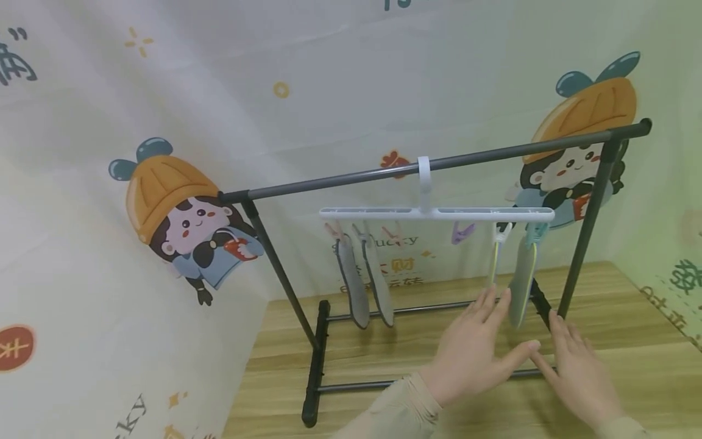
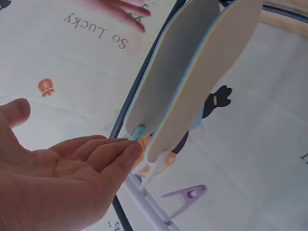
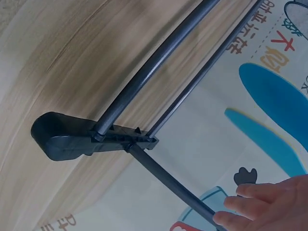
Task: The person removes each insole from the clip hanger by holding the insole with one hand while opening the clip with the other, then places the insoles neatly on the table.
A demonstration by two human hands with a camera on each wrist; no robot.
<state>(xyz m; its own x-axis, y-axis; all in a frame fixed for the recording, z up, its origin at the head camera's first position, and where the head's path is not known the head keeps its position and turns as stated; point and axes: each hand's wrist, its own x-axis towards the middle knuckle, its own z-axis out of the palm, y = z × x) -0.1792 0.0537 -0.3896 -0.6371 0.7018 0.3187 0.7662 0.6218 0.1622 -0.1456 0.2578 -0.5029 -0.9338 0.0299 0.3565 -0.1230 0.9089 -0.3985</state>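
Observation:
My left hand (image 1: 471, 347), fingers extended, is in front of two yellow-edged insoles (image 1: 522, 280) that hang from a white clip (image 1: 503, 231) and a teal clip (image 1: 536, 233). In the right wrist view those insoles show bright blue faces (image 3: 275, 98). My right hand (image 1: 584, 375) is to the right and lower, its fingers spread near the rack's right post. Both thumbs point inward, their tips close together in the head view. Neither hand holds anything. The clips belong to a white hanger (image 1: 378, 213). Two grey, dark-edged insoles (image 1: 353, 286) hang at its left end.
The hanger hooks over the top bar (image 1: 340, 180) of a dark metal rack standing on a wooden table (image 1: 274, 366). A purple clip (image 1: 462, 233) and a pink clip (image 1: 392, 233) hang without insoles. A printed cloth (image 1: 329, 55) covers the wall behind.

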